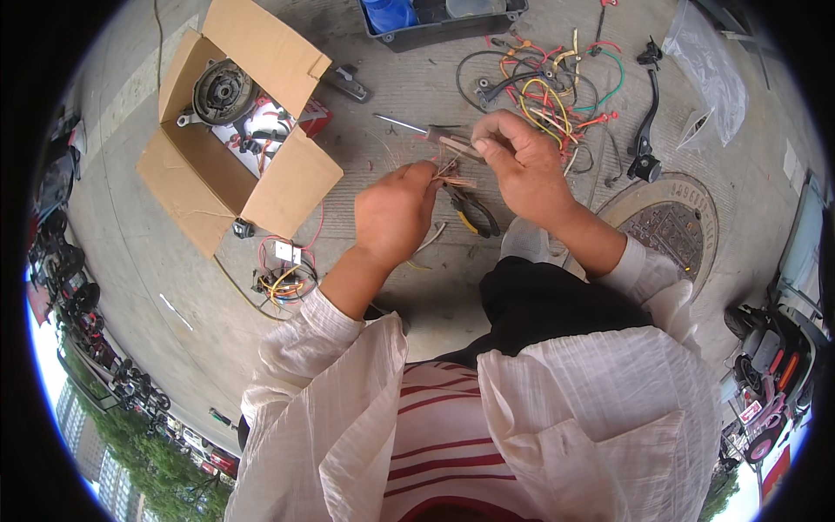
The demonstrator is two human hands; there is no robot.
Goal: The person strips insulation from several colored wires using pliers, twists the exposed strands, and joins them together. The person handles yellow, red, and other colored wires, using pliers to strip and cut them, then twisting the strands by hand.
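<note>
My left hand (391,213) is closed in a pinch round a bundle of thin copper wire strands (456,182), whose loose ends fan out past the fingertips. To its right, my right hand (526,170) is raised with thumb and forefinger pressed together. Whatever lies between those fingertips is too fine to make out. On the ground just beyond both hands lies a screwdriver (402,124), its handle partly hidden near my right hand. Pliers with black and yellow handles (474,213) rest on the concrete below the wire bundle.
An open cardboard box (193,174) at the left holds a round metal motor part (224,91). Tangled coloured wires (557,96) lie at the far right, near a brake lever (645,130) and a manhole cover (665,235). A dark tray (444,30) stands at the far edge.
</note>
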